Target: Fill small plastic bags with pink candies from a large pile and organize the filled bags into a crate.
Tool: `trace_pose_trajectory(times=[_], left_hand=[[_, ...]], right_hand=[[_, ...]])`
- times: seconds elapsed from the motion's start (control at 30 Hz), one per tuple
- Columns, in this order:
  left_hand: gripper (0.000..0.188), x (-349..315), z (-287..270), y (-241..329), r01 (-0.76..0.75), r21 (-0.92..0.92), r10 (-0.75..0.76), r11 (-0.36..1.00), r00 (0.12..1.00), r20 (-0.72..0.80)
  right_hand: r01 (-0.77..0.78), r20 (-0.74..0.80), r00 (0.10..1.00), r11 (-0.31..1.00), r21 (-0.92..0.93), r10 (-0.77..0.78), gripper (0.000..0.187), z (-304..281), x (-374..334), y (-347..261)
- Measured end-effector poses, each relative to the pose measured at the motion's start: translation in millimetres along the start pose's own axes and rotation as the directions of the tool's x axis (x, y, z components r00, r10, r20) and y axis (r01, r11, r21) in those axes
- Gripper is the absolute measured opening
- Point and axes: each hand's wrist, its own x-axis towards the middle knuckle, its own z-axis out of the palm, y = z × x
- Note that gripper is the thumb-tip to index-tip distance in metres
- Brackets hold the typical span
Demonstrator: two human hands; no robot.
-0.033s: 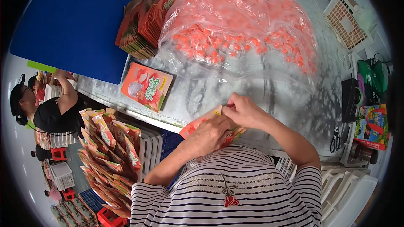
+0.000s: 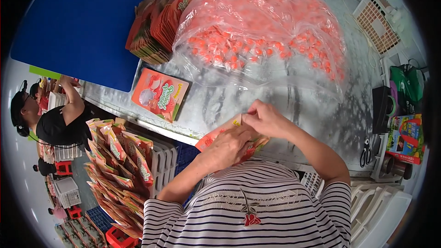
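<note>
Both hands (left (image 2: 226,149), right (image 2: 266,118)) pinch one orange pouch (image 2: 209,138) together.

pouch (image 2: 216,137) mostly hidden under hands, contents perhaps unseen

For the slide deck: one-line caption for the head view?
Both hands, left hand and right hand, hold a red pouch beside a clear candy bag.

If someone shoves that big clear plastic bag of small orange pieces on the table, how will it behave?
The big clear plastic bag of small orange pieces would probably sag and deform rather than slide: its film is wrinkled and slack. It is likely heavy, being bulging full. It is unlikely to roll, since it sits slumped and broad.
</note>
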Motion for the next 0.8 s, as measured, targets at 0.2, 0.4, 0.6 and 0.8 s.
trace_pose_trajectory(times=[0.2, 0.4, 0.6, 0.8], left_hand=[[0.028, 3.3, -0.5, -1.7, -0.008, 0.046, 0.008, 0.999, 1.000, -0.001], [0.023, 1.2, 2.5, -4.3, 0.011, 0.015, -0.011, 1.000, 0.999, -0.040], [0.017, -3.7, 6.6, 9.7, -0.177, 0.142, 0.190, 0.974, 0.978, -0.085], [0.008, -9.6, -4.7, 8.1, -0.034, 0.076, 0.047, 0.997, 0.984, -0.172]], right_hand=[[-0.376, 0.212, 0.926, 0.755, 0.537, 0.311, 0.040, -20.0, -1.2, -11.3], [-0.050, 0.340, 0.938, 0.945, 0.322, -0.066, 0.031, -20.4, -10.9, 6.3], [0.085, 0.501, 0.860, 0.995, 0.054, -0.100, 0.027, -6.4, -9.9, -13.4], [0.106, 0.657, 0.742, 0.991, 0.079, -0.131, 0.022, -17.0, 12.7, -8.4]])
